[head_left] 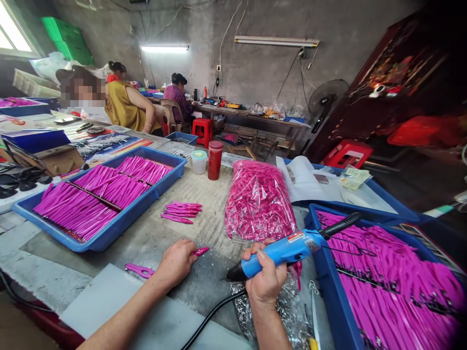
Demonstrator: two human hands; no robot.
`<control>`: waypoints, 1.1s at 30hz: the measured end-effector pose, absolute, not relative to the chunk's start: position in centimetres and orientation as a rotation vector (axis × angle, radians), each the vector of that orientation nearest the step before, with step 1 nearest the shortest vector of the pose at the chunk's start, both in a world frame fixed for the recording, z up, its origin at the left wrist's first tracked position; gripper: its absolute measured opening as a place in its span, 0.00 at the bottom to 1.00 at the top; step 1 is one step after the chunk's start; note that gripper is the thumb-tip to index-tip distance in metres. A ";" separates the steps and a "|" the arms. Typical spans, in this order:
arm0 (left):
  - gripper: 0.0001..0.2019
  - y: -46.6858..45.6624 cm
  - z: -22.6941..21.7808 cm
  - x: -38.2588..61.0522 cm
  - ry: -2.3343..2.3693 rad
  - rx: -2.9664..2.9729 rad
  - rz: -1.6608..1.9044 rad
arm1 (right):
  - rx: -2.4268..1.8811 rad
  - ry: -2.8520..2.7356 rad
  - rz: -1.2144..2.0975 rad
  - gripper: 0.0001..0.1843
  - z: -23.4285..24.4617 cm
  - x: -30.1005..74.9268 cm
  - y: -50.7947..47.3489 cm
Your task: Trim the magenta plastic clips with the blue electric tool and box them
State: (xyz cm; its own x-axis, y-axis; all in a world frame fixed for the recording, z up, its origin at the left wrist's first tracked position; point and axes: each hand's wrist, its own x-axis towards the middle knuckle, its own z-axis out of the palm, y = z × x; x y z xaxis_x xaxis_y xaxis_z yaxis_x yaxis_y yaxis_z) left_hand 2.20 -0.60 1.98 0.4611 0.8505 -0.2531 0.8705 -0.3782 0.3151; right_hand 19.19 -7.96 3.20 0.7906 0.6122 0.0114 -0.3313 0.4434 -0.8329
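Pinching a pink piece (201, 251) in the left hand (178, 263), exposing only the glossy end. Grasping a blue power tool (279, 252) in the right hand (266, 277), black nose low over the table (204, 187), to the right of the piece and apart from it. Showing a second pink piece (135, 269) behind the left wrist, partly hidden.

Looking partway through a large batch: near and beyond the left hand, a small neat group of pieces (181, 212), possibly done; farther left, a packed blue tray (142, 205); right of the tool grip, another full tray (332, 287); beyond it, a bulging bag of pink pieces (260, 199). Cannot tell worked trays from unworked. Giving no sure sign of completion for the piece in the left hand.
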 end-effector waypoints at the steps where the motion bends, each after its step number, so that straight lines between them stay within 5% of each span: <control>1: 0.05 -0.6 2.0 2.2 1.454 2.302 -0.064 | -0.944 -0.337 0.598 0.23 3.2 19.2 -7.9; 33: 0.11 -0.8 1.4 2.0 1.407 2.371 0.058 | -0.925 -0.326 0.620 0.24 3.2 19.2 -7.7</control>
State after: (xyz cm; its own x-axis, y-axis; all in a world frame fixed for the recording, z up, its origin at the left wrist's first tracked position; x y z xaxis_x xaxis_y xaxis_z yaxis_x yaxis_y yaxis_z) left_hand 1.96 -0.76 1.38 0.4974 0.8533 -0.1564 0.8376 -0.4254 0.3428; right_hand 19.21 -7.73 3.20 0.7809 0.6246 0.0017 -0.3555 0.4467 -0.8210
